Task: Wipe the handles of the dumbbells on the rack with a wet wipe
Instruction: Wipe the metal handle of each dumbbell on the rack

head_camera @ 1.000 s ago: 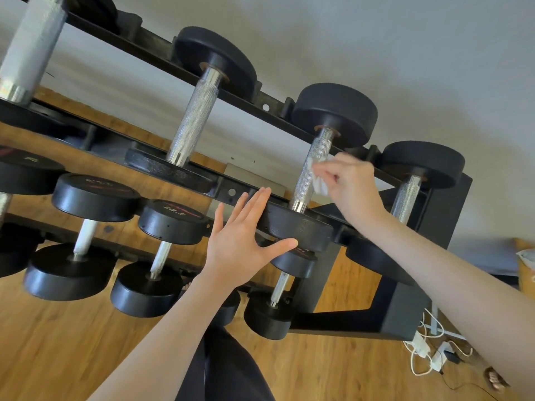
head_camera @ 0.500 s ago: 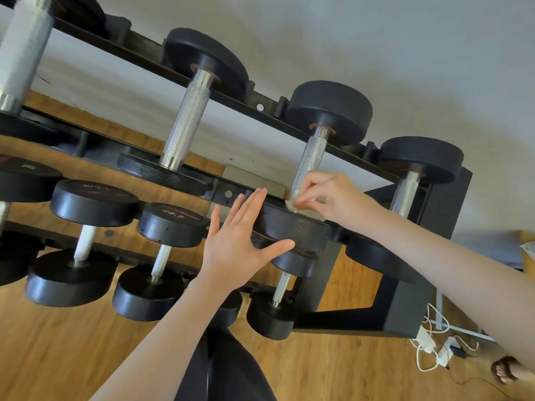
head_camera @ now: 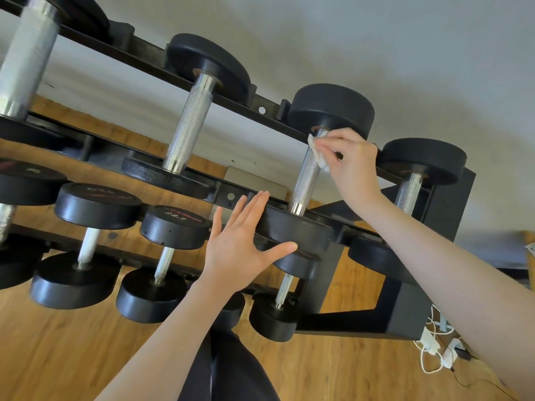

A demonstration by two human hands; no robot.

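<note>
R hand (head_camera: 351, 166) pinches small white crumpled wet wipe (head_camera: 318, 153) against top end of knurled silver steel handle (head_camera: 307, 172) of the black round-headed dumbbell, 3rd along upper tier of black metal rack (head_camera: 231, 195). Fingers curled round wipe, thumb side hidden, so can't tell how far they wrap the bar. Handle's long axis runs from just under the fingers, at far black head (head_camera: 331, 110), down and slightly left to near black head (head_camera: 295, 231). So the unwiped length lies below the fingers, along that axis; next stroke prob slides down it.

L hand (head_camera: 240, 244) flat, fingers straight and spread, palm and thumb pressed on near head's rim, holds nothing, looks like steadying. R hand is the one on the handle; L sits below, at the other end.

Vs 0.5 s ago: R hand + wipe were low, at handle base touching near head; now up at far head. L hand same spot. Camera view shifted a little.
</note>
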